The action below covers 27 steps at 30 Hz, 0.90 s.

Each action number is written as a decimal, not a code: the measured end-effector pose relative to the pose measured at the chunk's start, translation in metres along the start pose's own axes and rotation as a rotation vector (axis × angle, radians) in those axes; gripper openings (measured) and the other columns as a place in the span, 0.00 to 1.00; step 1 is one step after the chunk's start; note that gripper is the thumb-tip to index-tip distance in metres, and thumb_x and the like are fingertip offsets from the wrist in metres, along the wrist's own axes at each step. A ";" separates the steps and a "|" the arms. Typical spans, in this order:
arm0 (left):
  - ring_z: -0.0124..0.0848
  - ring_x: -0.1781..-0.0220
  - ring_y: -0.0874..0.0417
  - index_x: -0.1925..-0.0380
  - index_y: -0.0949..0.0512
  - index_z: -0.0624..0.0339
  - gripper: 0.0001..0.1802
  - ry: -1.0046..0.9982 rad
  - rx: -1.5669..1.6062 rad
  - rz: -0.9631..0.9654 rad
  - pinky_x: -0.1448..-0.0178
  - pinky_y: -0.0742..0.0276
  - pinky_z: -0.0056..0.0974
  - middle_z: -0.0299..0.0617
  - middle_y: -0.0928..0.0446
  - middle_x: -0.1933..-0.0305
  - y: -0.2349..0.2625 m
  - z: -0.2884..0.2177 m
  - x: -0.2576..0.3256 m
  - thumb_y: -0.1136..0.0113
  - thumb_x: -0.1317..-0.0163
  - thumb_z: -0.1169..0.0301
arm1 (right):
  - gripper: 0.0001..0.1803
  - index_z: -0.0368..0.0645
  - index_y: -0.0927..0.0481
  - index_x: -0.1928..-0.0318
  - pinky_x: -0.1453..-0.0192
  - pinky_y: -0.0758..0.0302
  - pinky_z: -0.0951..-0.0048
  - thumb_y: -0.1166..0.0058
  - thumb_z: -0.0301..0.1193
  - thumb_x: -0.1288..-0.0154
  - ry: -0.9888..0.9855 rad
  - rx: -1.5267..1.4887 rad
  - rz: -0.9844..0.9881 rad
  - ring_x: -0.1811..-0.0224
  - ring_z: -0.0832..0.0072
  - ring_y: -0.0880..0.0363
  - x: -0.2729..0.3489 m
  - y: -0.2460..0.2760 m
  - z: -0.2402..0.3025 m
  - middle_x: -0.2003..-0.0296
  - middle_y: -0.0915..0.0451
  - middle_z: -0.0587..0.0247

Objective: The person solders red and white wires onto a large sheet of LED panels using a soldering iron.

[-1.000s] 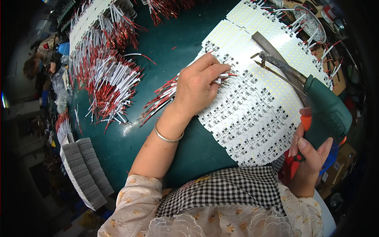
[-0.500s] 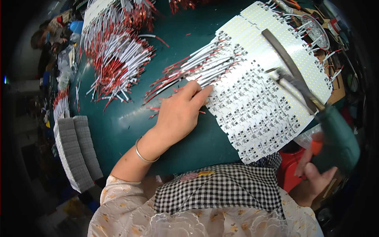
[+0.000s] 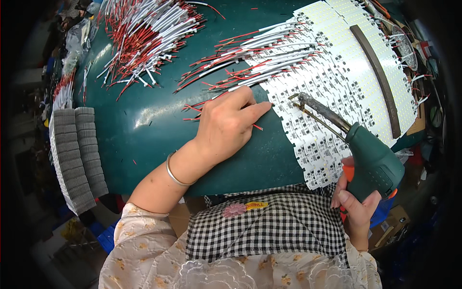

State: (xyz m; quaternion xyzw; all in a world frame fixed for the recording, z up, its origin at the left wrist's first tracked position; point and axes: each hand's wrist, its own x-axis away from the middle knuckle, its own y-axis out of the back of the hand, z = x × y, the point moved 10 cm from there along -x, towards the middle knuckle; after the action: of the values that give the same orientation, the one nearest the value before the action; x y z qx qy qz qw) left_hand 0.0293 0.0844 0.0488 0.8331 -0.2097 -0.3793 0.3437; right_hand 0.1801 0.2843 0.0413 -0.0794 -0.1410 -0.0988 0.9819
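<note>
My left hand (image 3: 226, 123) is at the left edge of a white circuit-board panel (image 3: 337, 120), thumb and forefinger closed in a pinch by a small pad. Red-and-white wires (image 3: 195, 107) poke out from behind this hand; the piece in the pinch is mostly hidden, apparently one such wire. A row of these wires (image 3: 260, 62) is attached to the panel's upper part and trails left. My right hand (image 3: 356, 207) is wrapped round the handle of a green soldering gun (image 3: 375, 164) with an orange trigger. Its tip hangs over the panel, right of my left fingertips.
A large heap of red-and-white wires (image 3: 154, 33) lies at the back left of the green tabletop (image 3: 139, 144). Stacked grey strips (image 3: 72, 159) stand at the left edge. A dark curved bar (image 3: 378, 79) lies on the panel's right part. A round dish (image 3: 406, 50) sits at the far right.
The soldering gun has come from the right side, over the dark bar, leftward to the panel's bare pads. My left hand has shifted slightly right against the panel's edge. The head view has shifted.
</note>
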 end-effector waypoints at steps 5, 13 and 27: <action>0.32 0.76 0.21 0.62 0.15 0.56 0.27 -0.009 0.012 -0.004 0.77 0.26 0.35 0.38 0.25 0.74 -0.001 -0.003 0.000 0.40 0.67 0.89 | 0.35 0.24 0.36 0.41 0.79 0.27 0.76 0.35 0.29 0.44 -0.032 0.076 -0.113 0.82 0.76 0.28 0.001 0.004 -0.006 0.72 0.27 0.55; 0.32 0.77 0.22 0.63 0.17 0.56 0.20 0.071 0.076 0.004 0.76 0.26 0.36 0.38 0.26 0.74 -0.008 0.005 0.000 0.36 0.56 0.88 | 0.33 0.25 0.36 0.40 0.75 0.25 0.76 0.38 0.22 0.46 -0.052 0.041 -0.075 0.76 0.77 0.27 -0.002 -0.001 -0.009 0.62 0.26 0.52; 0.34 0.77 0.22 0.62 0.16 0.56 0.25 -0.003 -0.074 0.056 0.76 0.25 0.38 0.38 0.26 0.73 -0.007 -0.004 -0.001 0.40 0.64 0.87 | 0.32 0.24 0.36 0.38 0.71 0.23 0.78 0.42 0.15 0.45 -0.056 0.015 0.028 0.69 0.76 0.26 -0.008 -0.005 -0.011 0.46 0.27 0.44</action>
State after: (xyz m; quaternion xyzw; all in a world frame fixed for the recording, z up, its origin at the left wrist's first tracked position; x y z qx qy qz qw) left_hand 0.0323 0.0920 0.0461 0.8130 -0.2192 -0.3783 0.3845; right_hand 0.1747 0.2783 0.0291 -0.0766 -0.1681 -0.0817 0.9794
